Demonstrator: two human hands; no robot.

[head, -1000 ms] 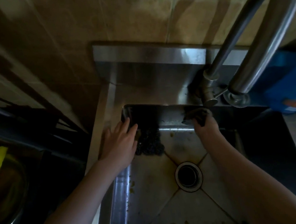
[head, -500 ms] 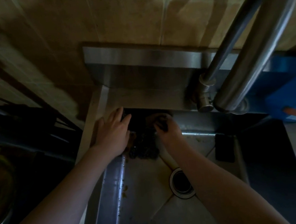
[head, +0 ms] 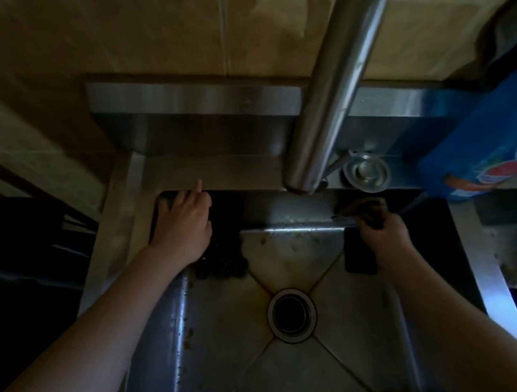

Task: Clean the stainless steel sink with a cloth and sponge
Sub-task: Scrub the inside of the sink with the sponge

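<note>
The stainless steel sink fills the lower middle, its floor smeared with yellowish grime round the drain. My right hand grips a dark brown cloth and presses it against the back wall at the far right. My left hand lies at the sink's back left corner, fingers mostly extended, one pointing up over the rim. Under its palm sits a dark scouring pad, pressed against the sink floor and back wall.
A thick steel tap spout arches overhead across the middle. A round steel fitting sits on the back ledge. A blue detergent packet stands at the right. A dark flat rectangular thing lies in the sink by my right wrist. Tiled wall behind.
My right hand has slid the cloth along the back wall from near the left hand over to the far right. My left hand stayed at the back left corner.
</note>
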